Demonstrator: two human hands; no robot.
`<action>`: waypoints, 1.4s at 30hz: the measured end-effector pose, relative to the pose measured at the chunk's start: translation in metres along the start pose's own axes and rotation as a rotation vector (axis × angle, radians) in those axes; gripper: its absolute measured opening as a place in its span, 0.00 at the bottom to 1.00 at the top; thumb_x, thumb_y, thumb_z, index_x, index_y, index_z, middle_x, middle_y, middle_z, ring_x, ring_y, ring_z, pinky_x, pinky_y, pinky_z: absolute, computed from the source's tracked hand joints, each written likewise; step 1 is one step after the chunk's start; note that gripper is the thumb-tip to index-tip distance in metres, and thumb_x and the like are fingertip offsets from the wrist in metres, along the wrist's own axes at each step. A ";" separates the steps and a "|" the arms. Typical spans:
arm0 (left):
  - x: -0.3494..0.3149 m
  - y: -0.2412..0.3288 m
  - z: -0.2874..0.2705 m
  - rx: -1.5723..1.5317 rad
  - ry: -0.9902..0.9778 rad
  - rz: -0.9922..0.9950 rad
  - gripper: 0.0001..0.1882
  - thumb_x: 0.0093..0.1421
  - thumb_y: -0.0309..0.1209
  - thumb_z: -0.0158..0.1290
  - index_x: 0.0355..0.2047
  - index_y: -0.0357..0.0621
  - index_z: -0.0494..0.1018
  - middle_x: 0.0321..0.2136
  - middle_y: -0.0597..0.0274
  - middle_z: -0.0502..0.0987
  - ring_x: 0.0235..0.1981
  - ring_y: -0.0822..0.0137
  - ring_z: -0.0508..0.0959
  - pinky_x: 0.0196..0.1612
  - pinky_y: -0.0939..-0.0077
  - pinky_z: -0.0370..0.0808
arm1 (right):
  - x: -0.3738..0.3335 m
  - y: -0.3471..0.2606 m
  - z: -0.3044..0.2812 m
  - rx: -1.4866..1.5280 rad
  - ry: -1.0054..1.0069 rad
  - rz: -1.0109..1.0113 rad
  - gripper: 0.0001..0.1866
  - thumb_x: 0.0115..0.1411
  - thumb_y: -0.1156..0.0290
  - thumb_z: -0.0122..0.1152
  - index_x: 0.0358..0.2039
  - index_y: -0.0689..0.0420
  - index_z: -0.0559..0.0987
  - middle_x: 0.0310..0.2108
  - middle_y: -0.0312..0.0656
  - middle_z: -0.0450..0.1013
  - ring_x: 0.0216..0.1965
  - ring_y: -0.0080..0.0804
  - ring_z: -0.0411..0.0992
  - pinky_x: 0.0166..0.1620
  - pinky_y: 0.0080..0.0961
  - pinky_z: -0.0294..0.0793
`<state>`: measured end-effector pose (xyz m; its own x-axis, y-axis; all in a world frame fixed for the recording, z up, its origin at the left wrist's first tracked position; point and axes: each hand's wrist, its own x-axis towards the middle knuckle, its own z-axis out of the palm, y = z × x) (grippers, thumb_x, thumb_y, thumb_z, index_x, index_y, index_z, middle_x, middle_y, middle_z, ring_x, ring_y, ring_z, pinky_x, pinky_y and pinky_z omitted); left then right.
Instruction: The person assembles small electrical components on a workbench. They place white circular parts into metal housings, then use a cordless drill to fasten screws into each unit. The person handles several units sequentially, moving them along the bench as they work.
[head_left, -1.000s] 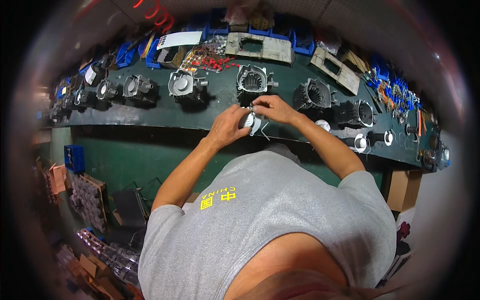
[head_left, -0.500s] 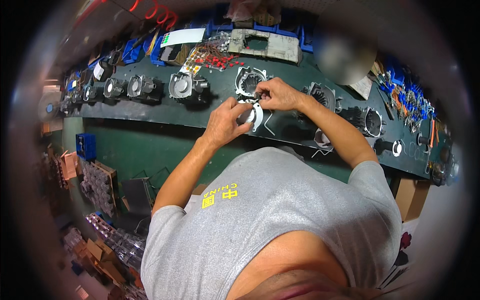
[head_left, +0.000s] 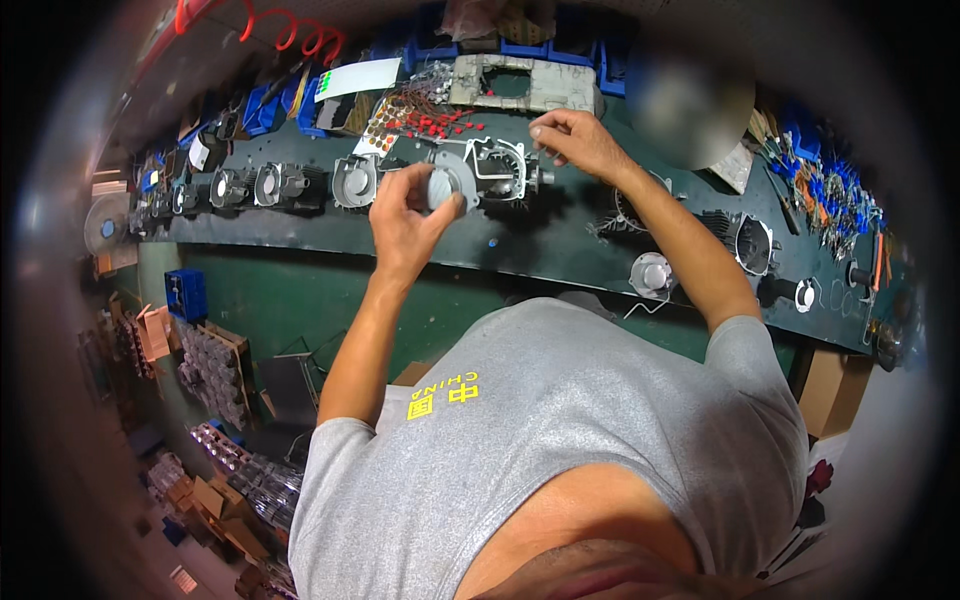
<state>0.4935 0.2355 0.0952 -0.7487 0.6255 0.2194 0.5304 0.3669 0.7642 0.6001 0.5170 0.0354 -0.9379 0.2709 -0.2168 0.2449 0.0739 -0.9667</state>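
Observation:
A round, pale-grey metal cover point(head_left: 452, 188) with a flanged rim is gripped at its edge by my left hand point(head_left: 405, 220), thumb on the near side. Just beyond it on the bench sits a cast-metal housing point(head_left: 518, 172) with an open, finned inside, and the cover overlaps its left side in view. My right hand point(head_left: 585, 145) hovers beyond the housing's right end, apart from the cover. Its fingers are loosely bent with the tips apart, and I see nothing in them.
Several similar housings point(head_left: 268, 186) line the dark green bench to the left. Red-tipped parts point(head_left: 440, 125) lie toward the back, near a worn, pale block point(head_left: 560, 88). On the right are another housing point(head_left: 750, 245), a small round part point(head_left: 652, 272) and bundled blue-ended wires point(head_left: 840, 205).
My left hand has moved left and away from me with the cover. My right hand has left the cover and moved right and farther back, its fingers loosening.

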 end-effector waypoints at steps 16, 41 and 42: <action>0.018 -0.045 0.088 0.312 -0.118 0.027 0.25 0.47 0.38 0.68 0.45 0.45 0.78 0.34 0.52 0.76 0.35 0.48 0.78 0.39 0.56 0.76 | 0.078 0.017 0.013 -0.441 -0.220 -0.322 0.20 0.58 0.73 0.64 0.51 0.64 0.79 0.46 0.49 0.80 0.49 0.35 0.78 0.55 0.32 0.76; 0.033 -0.048 0.102 0.414 -0.318 -0.005 0.24 0.50 0.39 0.68 0.46 0.47 0.77 0.39 0.51 0.78 0.42 0.48 0.79 0.43 0.54 0.77 | 0.111 0.030 0.023 -0.640 -0.423 -0.378 0.16 0.58 0.78 0.62 0.48 0.62 0.78 0.43 0.51 0.79 0.49 0.48 0.77 0.53 0.40 0.75; 0.034 -0.048 0.102 0.422 -0.328 0.001 0.24 0.50 0.39 0.68 0.46 0.47 0.77 0.40 0.51 0.78 0.42 0.48 0.80 0.43 0.54 0.77 | 0.110 0.029 0.024 -0.646 -0.420 -0.374 0.15 0.58 0.77 0.61 0.48 0.62 0.78 0.43 0.51 0.79 0.49 0.48 0.77 0.53 0.40 0.75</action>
<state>0.4831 0.3094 0.0036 -0.6201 0.7839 -0.0324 0.6956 0.5684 0.4393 0.4983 0.5264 -0.0197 -0.9671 -0.2487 -0.0541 -0.1266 0.6545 -0.7454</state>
